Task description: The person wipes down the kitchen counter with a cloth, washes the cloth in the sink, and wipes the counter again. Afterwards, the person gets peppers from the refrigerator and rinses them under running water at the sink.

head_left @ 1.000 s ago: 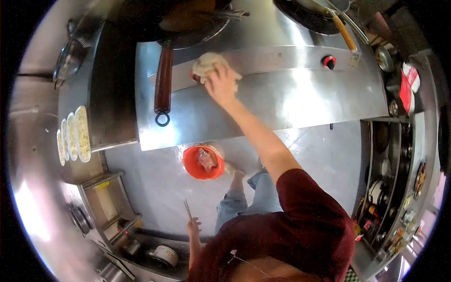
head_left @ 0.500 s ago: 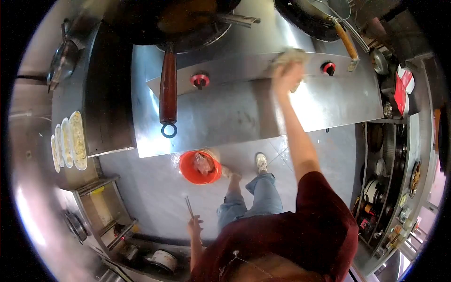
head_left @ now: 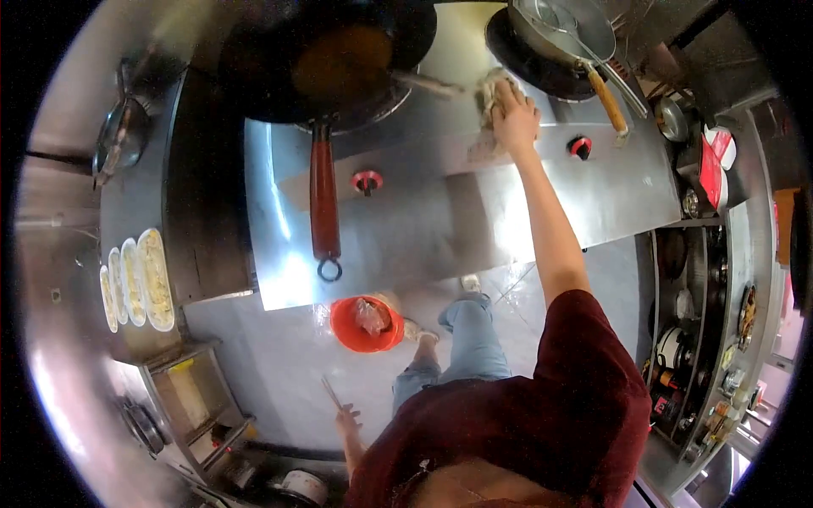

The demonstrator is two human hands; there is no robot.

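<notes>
My right hand (head_left: 517, 118) is holding cloth (head_left: 489, 95), bunched beneath, leftward; left hand (head_left: 348, 420), well behind, is gripping thin sticks (head_left: 330, 391).

The right hand (head_left: 517, 121) reached far forward, its fingers over a pale cloth (head_left: 488, 91) on the steel tabletop (head_left: 398, 237), between two pans. To the cloth's left sat a large dark wok (head_left: 254, 93), its reddish-brown handle (head_left: 324, 199) pointing back towards the person; to its right, a metal pan (head_left: 542, 38) with a wooden handle (head_left: 606, 100). Two red-ringed knobs (head_left: 367, 182) were set along the front. Low down, the left hand (head_left: 348, 420) held thin sticks (head_left: 330, 392). An orange-red bucket (head_left: 343, 326) stood on the floor (head_left: 271, 381), clear plastic (head_left: 371, 317) inside, near one foot.
</notes>
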